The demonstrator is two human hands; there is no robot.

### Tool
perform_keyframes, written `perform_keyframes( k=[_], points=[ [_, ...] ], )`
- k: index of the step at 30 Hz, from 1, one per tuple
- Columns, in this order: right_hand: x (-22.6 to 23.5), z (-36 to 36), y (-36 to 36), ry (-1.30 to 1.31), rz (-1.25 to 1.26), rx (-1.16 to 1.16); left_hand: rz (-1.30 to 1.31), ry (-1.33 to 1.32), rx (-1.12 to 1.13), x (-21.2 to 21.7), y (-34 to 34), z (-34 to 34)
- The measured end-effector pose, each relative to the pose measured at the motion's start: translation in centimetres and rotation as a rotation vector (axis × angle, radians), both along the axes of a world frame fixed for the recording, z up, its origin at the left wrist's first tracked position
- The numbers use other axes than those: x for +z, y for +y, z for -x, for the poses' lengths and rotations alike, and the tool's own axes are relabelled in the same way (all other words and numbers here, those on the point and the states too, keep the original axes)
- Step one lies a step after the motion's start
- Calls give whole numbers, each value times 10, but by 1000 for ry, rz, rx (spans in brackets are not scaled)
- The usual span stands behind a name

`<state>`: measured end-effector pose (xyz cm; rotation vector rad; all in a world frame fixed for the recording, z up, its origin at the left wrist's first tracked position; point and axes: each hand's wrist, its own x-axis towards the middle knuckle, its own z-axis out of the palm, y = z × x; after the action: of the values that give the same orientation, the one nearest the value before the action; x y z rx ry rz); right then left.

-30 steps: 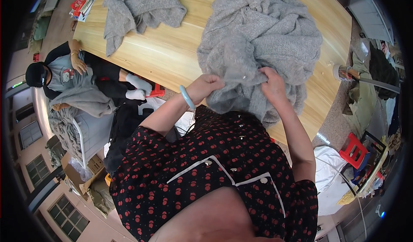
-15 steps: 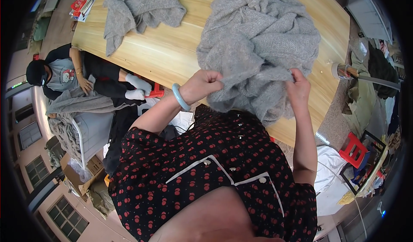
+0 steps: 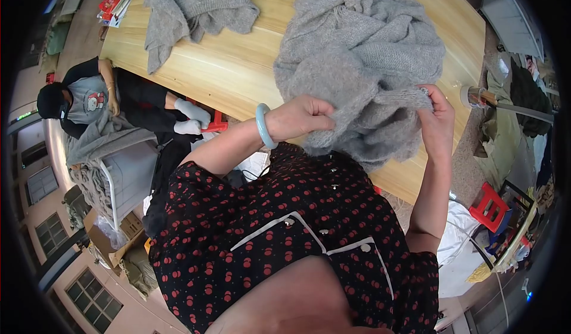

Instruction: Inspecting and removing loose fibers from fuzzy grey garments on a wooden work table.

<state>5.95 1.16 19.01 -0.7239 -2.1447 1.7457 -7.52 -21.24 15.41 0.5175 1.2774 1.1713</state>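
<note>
A fuzzy grey knit garment [image 3: 369,43] lies bunched on the right part of the wooden table, its near end lifted toward me. My left hand [image 3: 302,119], with a pale bracelet on its wrist, pinches the garment's edge between thumb and fingers. At the other side of the same edge my right hand [image 3: 437,120] grips the ribbed band between thumb and fingertips. Between the two hands the edge stretches into an opening, with loose knit sagging below it. Parts of the fingers are hidden by the fabric.
More grey knitwear [image 3: 199,7] lies at the far left of the wooden table [image 3: 244,66]. A roll of clear tape [image 3: 474,97] sits at its right edge. A person [image 3: 89,99] sits at left, handling grey fabric. Red stools [image 3: 489,207] stand on the floor.
Both hands have shifted to the right with the garment's edge. The edge is now drawn open between them. The seated person's hand has moved a little.
</note>
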Motion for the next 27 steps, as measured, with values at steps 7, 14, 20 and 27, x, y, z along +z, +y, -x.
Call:
perform_keyframes(
  k=[7,14,20,27],
  points=[
    [-11,-5,13,-243,130,228,-11,-72,143,13,-4,13],
    [8,-7,-10,-94,134,316,-31,-34,285,10,0,7],
    [13,17,-53,-241,-26,410,-30,-104,375,14,16,3],
    [6,40,-67,-160,-144,280,-124,108,346,17,14,6]
  ],
)
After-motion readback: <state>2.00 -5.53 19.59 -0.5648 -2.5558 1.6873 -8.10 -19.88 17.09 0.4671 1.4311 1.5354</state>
